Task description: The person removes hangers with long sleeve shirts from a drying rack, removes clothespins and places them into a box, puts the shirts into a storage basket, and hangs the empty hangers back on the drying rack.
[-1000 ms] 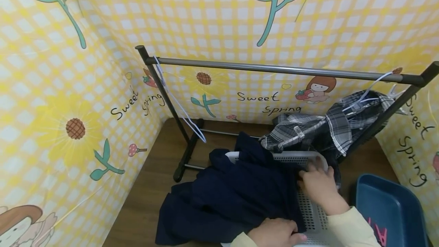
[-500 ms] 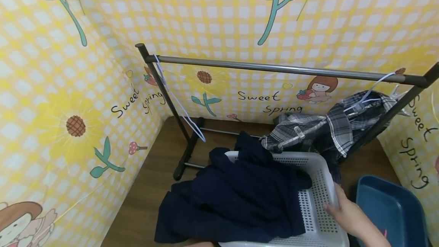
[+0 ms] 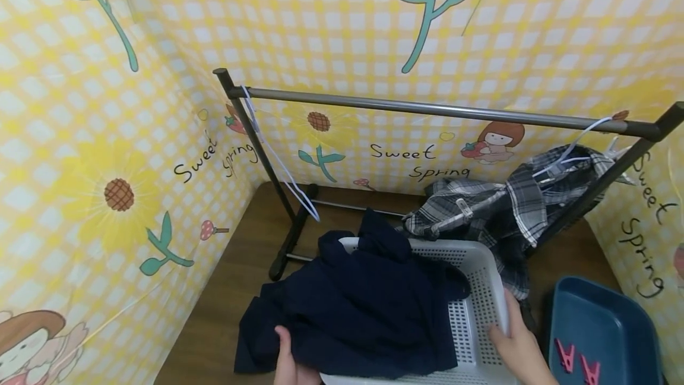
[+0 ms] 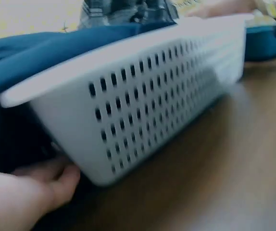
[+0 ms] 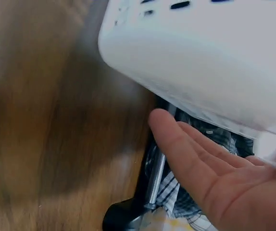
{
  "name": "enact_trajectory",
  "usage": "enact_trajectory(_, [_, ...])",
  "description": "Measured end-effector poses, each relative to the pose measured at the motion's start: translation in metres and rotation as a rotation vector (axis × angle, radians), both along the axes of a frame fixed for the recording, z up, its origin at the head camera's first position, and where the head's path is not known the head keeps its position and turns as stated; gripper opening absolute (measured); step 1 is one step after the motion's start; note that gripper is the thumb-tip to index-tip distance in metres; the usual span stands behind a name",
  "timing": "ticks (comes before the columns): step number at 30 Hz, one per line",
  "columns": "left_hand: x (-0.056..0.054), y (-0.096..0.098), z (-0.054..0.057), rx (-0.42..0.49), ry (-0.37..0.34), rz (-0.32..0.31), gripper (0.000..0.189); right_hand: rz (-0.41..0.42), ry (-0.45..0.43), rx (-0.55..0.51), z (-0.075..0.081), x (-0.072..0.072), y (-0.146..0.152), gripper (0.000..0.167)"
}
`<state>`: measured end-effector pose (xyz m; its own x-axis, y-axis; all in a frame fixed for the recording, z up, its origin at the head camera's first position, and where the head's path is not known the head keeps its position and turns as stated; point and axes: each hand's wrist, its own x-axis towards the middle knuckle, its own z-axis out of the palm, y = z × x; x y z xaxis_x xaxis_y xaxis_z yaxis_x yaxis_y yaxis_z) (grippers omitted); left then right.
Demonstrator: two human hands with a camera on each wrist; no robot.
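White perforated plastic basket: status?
Left hand at near left corner, grip unclear; right hand on right rim, thumb inside. Basket part-covered by navy cloth garment, overhanging left. Black-and-grey plaid garment close behind.

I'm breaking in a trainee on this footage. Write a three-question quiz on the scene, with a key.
1. True or false: the navy garment lies wholly inside the white basket.
2. The right hand holds: A) a hanger; B) the rail; C) the basket.
3. How many pink pegs show in the blue tub?

Key: 1. False; it spills over the basket's left side in the head view. 2. C. 3. Two.
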<state>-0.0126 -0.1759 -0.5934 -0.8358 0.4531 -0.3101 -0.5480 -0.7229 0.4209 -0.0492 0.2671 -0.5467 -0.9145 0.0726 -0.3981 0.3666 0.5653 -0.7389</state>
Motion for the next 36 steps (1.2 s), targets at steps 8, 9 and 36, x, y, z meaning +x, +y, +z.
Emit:
enact_trajectory(8, [-0.042, 0.005, 0.029, 0.202, -0.17, 0.572, 0.028, -0.057, 0.044, -0.081, -0.006, 0.003, -0.009, 0.09])
enact_trajectory(9, [-0.046, 0.003, 0.032, 0.199, -0.164, 0.602, 0.023, -0.059, 0.045, -0.086, -0.006, 0.003, -0.01, 0.09])
enact_trajectory(36, [-0.035, 0.107, 0.083, -0.711, 0.022, 0.571, 0.051, -0.095, 0.076, -0.097, -0.003, 0.006, -0.025, 0.092])
